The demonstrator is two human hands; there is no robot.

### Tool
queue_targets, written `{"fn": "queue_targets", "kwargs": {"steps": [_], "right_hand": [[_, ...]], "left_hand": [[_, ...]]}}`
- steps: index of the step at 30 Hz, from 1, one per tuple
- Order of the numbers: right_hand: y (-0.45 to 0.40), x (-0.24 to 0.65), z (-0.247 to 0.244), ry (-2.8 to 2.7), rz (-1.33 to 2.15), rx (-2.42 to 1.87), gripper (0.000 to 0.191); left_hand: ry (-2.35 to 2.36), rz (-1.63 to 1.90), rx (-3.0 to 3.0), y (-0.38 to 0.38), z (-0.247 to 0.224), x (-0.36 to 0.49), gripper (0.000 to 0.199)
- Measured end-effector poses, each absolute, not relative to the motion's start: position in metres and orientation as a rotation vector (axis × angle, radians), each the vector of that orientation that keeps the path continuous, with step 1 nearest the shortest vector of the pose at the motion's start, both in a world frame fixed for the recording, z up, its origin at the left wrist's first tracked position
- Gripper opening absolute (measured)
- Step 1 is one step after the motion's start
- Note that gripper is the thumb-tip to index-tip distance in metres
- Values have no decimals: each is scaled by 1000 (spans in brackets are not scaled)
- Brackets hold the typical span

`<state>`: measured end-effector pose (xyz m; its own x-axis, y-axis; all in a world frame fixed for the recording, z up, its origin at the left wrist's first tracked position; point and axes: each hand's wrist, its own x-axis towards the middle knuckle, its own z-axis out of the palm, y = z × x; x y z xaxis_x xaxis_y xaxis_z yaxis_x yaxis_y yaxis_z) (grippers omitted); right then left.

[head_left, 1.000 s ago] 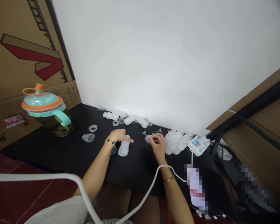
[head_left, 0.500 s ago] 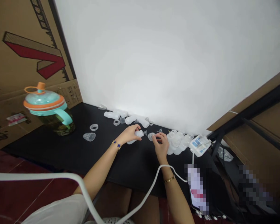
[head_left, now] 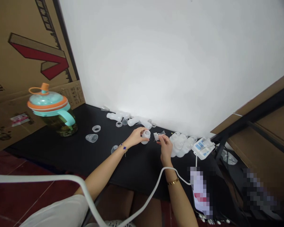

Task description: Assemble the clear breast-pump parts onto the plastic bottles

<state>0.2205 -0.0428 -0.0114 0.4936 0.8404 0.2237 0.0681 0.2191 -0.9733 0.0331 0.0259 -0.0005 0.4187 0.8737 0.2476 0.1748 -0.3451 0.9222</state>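
Note:
My left hand (head_left: 136,137) is shut on a frosted white plastic bottle (head_left: 145,136), which it holds near the black table top (head_left: 132,164) with the round mouth showing. My right hand (head_left: 165,145) pinches a small transparent plastic funnel-like part (head_left: 156,136) between its fingertips, a little right of the bottle. The two hands are close together but apart. A bank of frosted bottles (head_left: 181,143) lies just beyond my right hand.
More bottles (head_left: 115,117) and small parts line the wall. Transparent cups (head_left: 91,138) and a ring (head_left: 96,128) lie left, beside a teal-and-orange lidded jug (head_left: 52,108). A white control unit (head_left: 203,148) trails a white cable (head_left: 161,171) past my right forearm.
My left hand has picked up the bottle from the table and moved it right, turning its mouth into view. My right hand has lifted the small transparent part slightly.

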Motion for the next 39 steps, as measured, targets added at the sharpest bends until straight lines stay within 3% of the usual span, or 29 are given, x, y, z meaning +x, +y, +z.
{"fn": "queue_targets", "kwargs": {"steps": [10,18,28,39], "right_hand": [[-42,222,-9,-754,854,-1163,35],[-40,226,-14,-736,983,-1130,38],[-35,232,-18,-724,1137,-1165,39],[-37,232,-14,-488,1229,-1041,28]], "left_hand": [[1044,914,1726,24,-10,38,52],[817,1075,1285,25,1,43,51],[691,950,899,25,2,43,53],[715,990,1024,22,4,42,54]]}}
